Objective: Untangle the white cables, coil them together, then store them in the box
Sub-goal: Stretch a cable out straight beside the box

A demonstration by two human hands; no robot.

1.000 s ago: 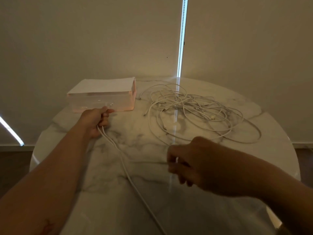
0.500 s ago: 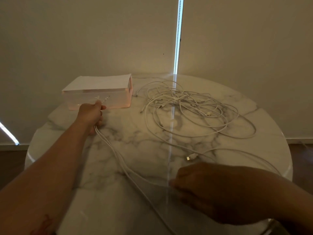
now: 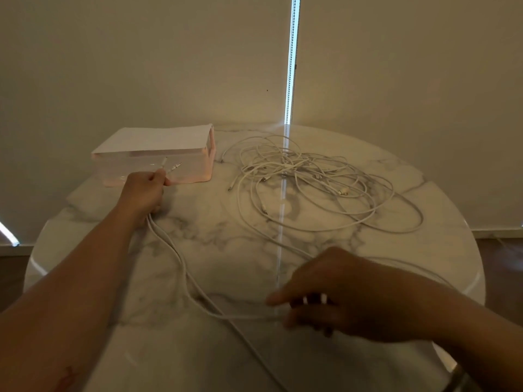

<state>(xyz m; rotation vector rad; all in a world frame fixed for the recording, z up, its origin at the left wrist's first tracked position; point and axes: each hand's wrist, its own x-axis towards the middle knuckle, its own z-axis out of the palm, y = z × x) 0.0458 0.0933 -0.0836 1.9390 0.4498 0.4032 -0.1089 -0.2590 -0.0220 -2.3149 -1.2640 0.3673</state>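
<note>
Left hand (image 3: 144, 190) is out ahead, fingers clamped around a pair of strands (image 3: 181, 264), their plugs (image 3: 172, 166) poking out past the knuckles. The pale pink box (image 3: 152, 165) sits just beyond that hand, lid side up. Right hand (image 3: 336, 301) is low and close to the body, well apart from the left, fingers curled around the strands; bits of white show between them. The strands run slack across the marble surface (image 3: 226, 236) from one hand to the other, and one trails off toward the body. Beyond the right hand, the loose tangle of white cables (image 3: 311, 182) lies sprawled beside the box.
</note>
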